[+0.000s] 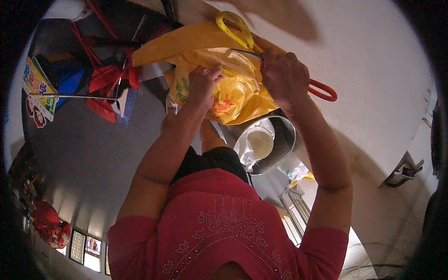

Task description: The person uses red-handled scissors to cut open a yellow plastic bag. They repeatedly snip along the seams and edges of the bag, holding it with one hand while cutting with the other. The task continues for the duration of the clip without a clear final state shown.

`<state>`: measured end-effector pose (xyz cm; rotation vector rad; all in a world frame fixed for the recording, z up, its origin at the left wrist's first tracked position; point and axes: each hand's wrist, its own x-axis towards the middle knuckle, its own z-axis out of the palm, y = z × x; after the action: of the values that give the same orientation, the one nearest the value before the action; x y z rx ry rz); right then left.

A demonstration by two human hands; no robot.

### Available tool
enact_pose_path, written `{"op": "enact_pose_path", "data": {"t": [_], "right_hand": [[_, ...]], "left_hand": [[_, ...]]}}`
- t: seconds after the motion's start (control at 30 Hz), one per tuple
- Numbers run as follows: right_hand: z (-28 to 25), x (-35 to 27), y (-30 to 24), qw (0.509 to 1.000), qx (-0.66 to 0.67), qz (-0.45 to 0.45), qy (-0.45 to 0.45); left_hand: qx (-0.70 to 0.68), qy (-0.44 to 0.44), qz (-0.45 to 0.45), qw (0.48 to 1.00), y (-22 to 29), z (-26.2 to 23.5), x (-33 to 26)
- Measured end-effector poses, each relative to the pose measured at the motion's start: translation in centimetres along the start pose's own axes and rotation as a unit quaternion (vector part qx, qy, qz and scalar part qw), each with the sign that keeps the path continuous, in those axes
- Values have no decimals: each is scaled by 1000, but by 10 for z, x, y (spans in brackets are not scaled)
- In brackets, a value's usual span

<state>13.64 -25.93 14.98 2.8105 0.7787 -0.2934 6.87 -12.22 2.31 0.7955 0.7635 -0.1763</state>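
- A person in a red top (214, 193) with a beaded pattern, seen from above, holds both bare hands over a shiny yellow plastic bag (238, 93) at the far middle of the scene.
- The bag hangs creased between the hands, printed in green and red; a wide orange-yellow flap (186, 41) lies just beyond it, perhaps part of the same bag.
- The left hand (203, 86) is at the bag's left side, fingers bent, thumb and forefinger close together; whether they pinch the plastic, I cannot tell.
- The right hand (284, 77) is at the bag's right edge, fingers curled firmly around a looped tool (243, 29), possibly scissors: a yellow loop points far, a red loop (322, 84) right, and a thin metal piece reaches left over the bag.
- Progress, as judged: the bag is already raised and the tool in hand; no finished cut shows, and letting go of both is not yet done.
- Nearer, below the bag, a round metal bin (290, 135) contains a white bag (243, 145) and a pale round container (261, 142).
- Far left, a broom (126, 105) stands beside red dustpans (103, 81) on dark floor (135, 144).
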Motion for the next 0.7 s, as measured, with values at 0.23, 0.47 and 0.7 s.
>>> {"op": "enact_pose_path", "data": {"t": [0.23, 0.47, 0.7], "right_hand": [[-18, -25, -6, 999, 31, -15, 7], [0, -19, -11, 999, 27, -47, 8], [4, -18, -9, 998, 15, -51, 17]], "left_hand": [[67, 76, -95, 990, 2, -2, 15], [69, 49, -48, 995, -3, -8, 15], [516, -13, 40, 856, 30, 5, -5]]}}
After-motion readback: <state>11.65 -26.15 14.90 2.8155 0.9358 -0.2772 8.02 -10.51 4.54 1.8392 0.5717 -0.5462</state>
